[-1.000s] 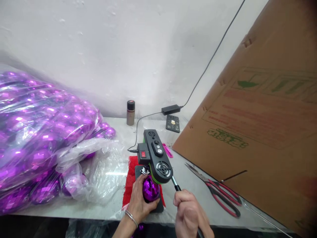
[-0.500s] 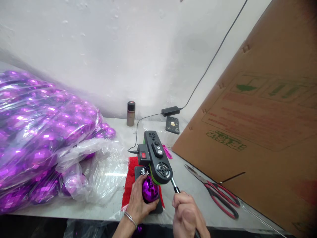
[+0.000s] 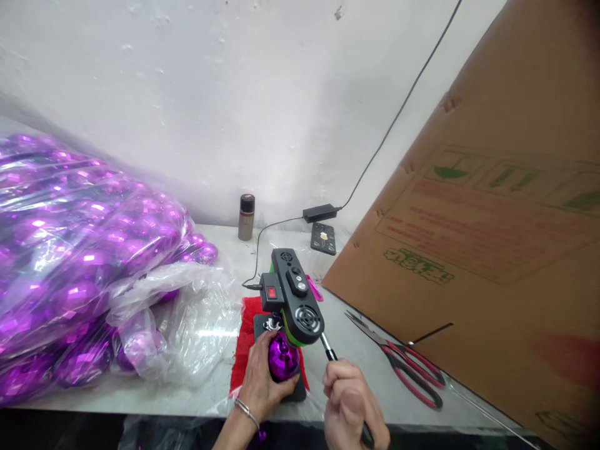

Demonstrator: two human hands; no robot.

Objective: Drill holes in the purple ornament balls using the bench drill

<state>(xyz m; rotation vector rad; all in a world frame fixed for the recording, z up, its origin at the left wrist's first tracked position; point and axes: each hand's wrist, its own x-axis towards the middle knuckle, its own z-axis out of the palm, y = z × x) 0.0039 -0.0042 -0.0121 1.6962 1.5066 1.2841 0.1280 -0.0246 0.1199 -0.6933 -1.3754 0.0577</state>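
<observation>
Left fingers (image 3: 262, 344) grip a purple ball (image 3: 284, 357) (clear bag (image 3: 157, 279) holds more).

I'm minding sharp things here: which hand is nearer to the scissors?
The right hand: it grips the lever, just left of the scissors. The left hand is farther left, holding the purple ball.

The bauble (image 3: 284, 359) is purple, the lever press (image 3: 291, 294) black with green edging (image 3: 287, 330) and red switch (image 3: 271, 292), the mat (image 3: 242, 350) red, the carton (image 3: 469, 300) brown with green-and-red print (image 3: 419, 265).
</observation>
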